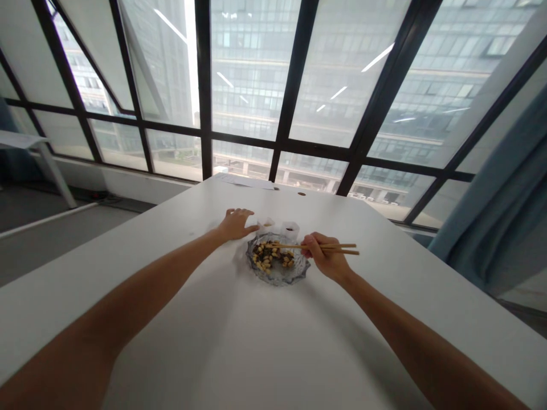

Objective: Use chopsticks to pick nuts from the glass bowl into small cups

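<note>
Chopsticks of tan wood, gripped by the right hand, overhang the scalloped clear-glass dish, the unclenched left hand beside it.

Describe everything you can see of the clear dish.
The clear dish looks like glass: round, with a wavy rim and patterned wall. It sits upright on the white table. Yellowish pieces and dark bits lie in it, leaving part of its near floor bare. Chopsticks in the right hand reach over its rim to the contents. Two small white cups stand just beyond it; whether they or the hand touch it is unclear.
</note>
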`<state>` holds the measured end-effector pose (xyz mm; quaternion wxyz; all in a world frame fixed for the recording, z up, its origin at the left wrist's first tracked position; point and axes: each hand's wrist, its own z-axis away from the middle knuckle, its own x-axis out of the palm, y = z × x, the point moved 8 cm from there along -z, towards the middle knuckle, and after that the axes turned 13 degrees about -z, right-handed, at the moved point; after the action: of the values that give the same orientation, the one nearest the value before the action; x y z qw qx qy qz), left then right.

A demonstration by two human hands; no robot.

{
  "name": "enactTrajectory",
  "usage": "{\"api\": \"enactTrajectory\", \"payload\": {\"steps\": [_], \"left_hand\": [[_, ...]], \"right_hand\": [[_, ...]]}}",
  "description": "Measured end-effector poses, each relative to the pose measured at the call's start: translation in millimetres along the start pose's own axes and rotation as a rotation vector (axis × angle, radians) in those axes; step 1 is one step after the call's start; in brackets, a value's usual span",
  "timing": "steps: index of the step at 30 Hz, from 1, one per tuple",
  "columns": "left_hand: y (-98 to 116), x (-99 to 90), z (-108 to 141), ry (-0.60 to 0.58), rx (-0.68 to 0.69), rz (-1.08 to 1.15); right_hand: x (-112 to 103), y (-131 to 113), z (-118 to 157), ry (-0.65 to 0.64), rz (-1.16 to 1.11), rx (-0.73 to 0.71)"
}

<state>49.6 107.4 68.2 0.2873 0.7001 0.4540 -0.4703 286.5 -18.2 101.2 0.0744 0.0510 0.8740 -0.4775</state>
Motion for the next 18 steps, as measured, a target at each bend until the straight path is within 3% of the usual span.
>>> {"api": "enactTrajectory", "payload": {"steps": [3,7,12,18], "left_hand": [[-23.9,-0.7,29.3,0.073,-0.131,0.036],[-42.8,10.7,54.7,0.081,-0.280,0.132],[-49.3,25.2,59.2,0.025,-0.386,0.247],[-48.0,24.3,60.8,0.012,-0.380,0.279]], "right_hand": [[2.2,4.5,-1.0,-0.004,-0.002,0.022],[-0.1,9.1,2.4,0.036,-0.030,0.033],[-18.9,8.9,18.7,0.163,-0.099,0.013],[-31.9,6.9,36.2,0.276,-0.169,0.033]]}}
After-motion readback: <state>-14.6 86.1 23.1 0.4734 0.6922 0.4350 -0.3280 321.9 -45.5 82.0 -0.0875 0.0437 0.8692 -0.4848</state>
